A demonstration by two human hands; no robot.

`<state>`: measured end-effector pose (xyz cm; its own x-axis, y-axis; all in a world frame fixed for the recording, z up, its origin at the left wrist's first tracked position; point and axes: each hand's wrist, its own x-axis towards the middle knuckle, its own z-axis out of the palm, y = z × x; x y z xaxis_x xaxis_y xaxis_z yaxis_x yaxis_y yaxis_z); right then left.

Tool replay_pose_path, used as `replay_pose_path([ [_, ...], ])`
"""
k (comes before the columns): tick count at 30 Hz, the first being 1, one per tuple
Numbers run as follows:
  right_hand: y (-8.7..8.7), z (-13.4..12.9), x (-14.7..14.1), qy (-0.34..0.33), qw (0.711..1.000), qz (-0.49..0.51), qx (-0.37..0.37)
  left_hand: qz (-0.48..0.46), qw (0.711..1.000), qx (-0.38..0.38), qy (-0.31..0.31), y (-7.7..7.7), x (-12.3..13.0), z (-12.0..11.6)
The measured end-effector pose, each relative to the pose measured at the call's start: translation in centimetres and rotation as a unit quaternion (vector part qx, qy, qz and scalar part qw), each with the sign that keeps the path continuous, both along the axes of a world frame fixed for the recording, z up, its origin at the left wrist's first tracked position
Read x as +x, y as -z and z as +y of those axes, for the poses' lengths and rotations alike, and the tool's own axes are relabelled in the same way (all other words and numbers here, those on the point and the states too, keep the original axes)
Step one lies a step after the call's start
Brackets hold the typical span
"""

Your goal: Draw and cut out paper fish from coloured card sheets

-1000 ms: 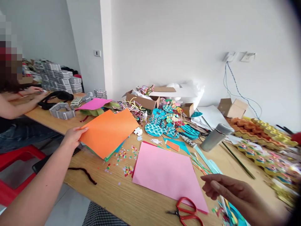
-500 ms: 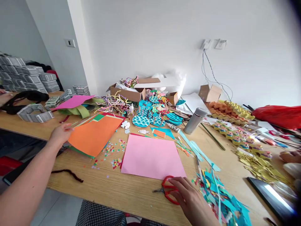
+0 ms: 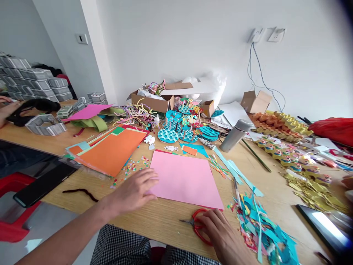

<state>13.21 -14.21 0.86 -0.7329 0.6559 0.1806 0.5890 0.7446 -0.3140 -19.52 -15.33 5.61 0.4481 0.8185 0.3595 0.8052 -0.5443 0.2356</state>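
Observation:
My left hand [image 3: 135, 189] hovers at the lower left corner of a pink paper sheet [image 3: 187, 178], thumb and fingers apart, nothing held. Red shows along the edges of the pink sheet from paper beneath it. Below that sheet, my right hand [image 3: 220, 233] has its fingers curled over the red handles of a pair of scissors [image 3: 199, 225]. The scissors lie low over the table with their dark tips pointing left. To the left rests a stack of coloured paper with an orange sheet [image 3: 113, 151] on top.
Paper scraps [image 3: 271, 232] and a phone [image 3: 322, 228] lie at the right. A silver flask [image 3: 235, 136] stands behind. Blue wavy crafts [image 3: 168, 135] and pipe cleaners [image 3: 136, 116] fill the back. Confetti [image 3: 131, 167] is scattered mid-table. Another person's hand [image 3: 5, 110] shows at far left.
My left hand has moved right, from the orange paper stack to the pink sheet's corner. The right hand stays at the scissors. The view has shifted slightly.

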Motion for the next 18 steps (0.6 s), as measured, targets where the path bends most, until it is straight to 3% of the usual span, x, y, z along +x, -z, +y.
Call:
replay_pose_path([
  [4,-0.4,-1.1,0.3,-0.007,1.000,-0.012,0.006,0.048,0.998,-0.044,0.022,1.0,2.7,0.7],
  [8,-0.3,-1.2,0.5,0.009,0.999,-0.028,0.011,0.125,0.988,-0.082,0.028,1.5,3.2,1.7],
  [12,-0.4,-1.3,0.4,0.017,1.000,-0.012,0.009,0.188,0.979,-0.067,0.041,1.5,3.4,2.1],
  [15,-0.6,-1.4,0.3,0.028,1.000,0.001,0.006,0.195,0.978,-0.055,0.054,1.6,3.5,2.2],
  [18,-0.9,-1.4,0.4,0.026,0.999,-0.017,-0.014,0.137,0.985,-0.095,0.042,1.6,3.2,2.6],
])
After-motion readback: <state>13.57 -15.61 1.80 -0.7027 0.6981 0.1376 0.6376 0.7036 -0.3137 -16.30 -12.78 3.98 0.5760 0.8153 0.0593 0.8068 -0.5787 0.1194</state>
